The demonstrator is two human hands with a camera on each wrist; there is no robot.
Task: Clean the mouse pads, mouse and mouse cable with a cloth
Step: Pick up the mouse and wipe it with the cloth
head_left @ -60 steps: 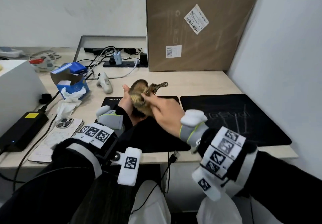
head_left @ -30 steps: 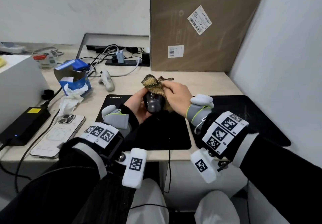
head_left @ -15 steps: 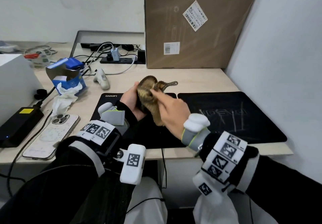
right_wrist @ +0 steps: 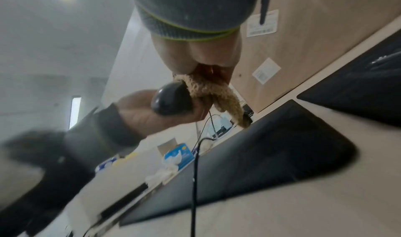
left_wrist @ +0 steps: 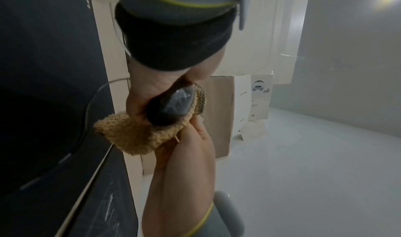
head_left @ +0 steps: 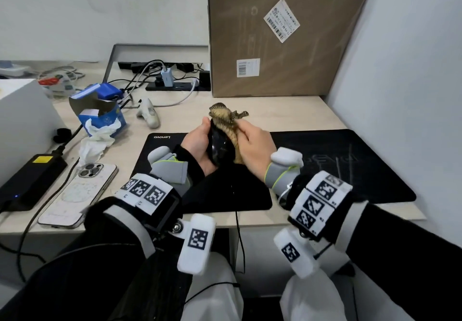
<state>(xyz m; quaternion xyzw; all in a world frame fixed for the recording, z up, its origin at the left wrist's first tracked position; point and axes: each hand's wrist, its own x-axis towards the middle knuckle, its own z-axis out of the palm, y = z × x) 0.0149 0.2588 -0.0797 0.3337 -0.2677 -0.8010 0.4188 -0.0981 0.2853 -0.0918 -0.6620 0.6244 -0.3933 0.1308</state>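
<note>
My left hand (head_left: pixel 200 143) grips a glossy black mouse (head_left: pixel 220 147) lifted above the Lenovo mouse pad (head_left: pixel 162 155). My right hand (head_left: pixel 252 143) holds a tan knitted cloth (head_left: pixel 225 120) bunched against the mouse's right side and top. In the left wrist view the cloth (left_wrist: pixel 134 136) wraps under the mouse (left_wrist: pixel 171 107). Seen from the right wrist, the mouse (right_wrist: pixel 171 102) shows beside the cloth (right_wrist: pixel 214 93), and its thin black cable (right_wrist: pixel 195 168) hangs down. The cable (head_left: pixel 237 215) drops over the desk's front edge. A second black mouse pad (head_left: pixel 350 160) lies to the right.
A large cardboard box (head_left: pixel 275 33) stands at the back. On the left are a blue tissue box (head_left: pixel 100 118), crumpled tissue (head_left: pixel 92 145), a phone (head_left: pixel 77 193), a black power brick (head_left: pixel 30 178), a white controller (head_left: pixel 148 113) and a power strip (head_left: pixel 175 85) with cables.
Over the frames my right hand has rubbed the cloth back and forth over the mouse held in my left hand. Now the cloth sits on the far right side, leaving the mouse's top bare.
</note>
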